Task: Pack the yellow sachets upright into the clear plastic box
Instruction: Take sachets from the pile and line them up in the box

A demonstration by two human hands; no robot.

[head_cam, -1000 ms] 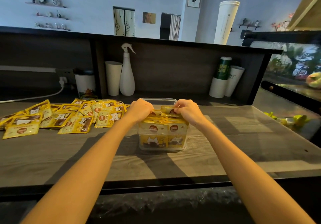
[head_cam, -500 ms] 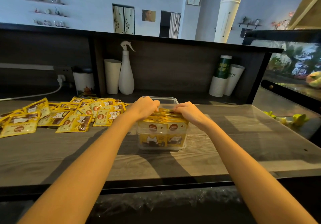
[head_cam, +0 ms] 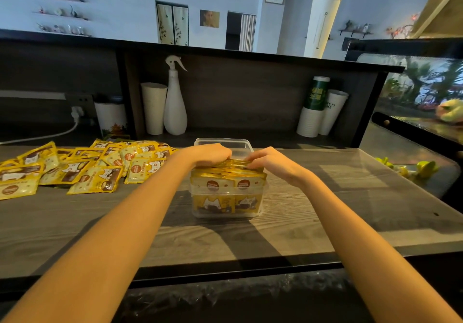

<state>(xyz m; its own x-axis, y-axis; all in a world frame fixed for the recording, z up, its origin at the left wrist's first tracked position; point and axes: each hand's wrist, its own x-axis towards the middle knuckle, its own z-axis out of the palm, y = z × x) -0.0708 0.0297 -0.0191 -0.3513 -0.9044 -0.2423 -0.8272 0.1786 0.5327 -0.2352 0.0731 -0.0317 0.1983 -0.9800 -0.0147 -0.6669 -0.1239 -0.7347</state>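
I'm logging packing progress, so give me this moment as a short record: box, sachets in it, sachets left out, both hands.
clear plastic box: on the counter, in front of the person
packed sachets: yellow, upright, tops above the rim
loose sachets: lying flat, left of the box
left hand: fingers curled over packed tops
right hand: fingers curled over packed tops
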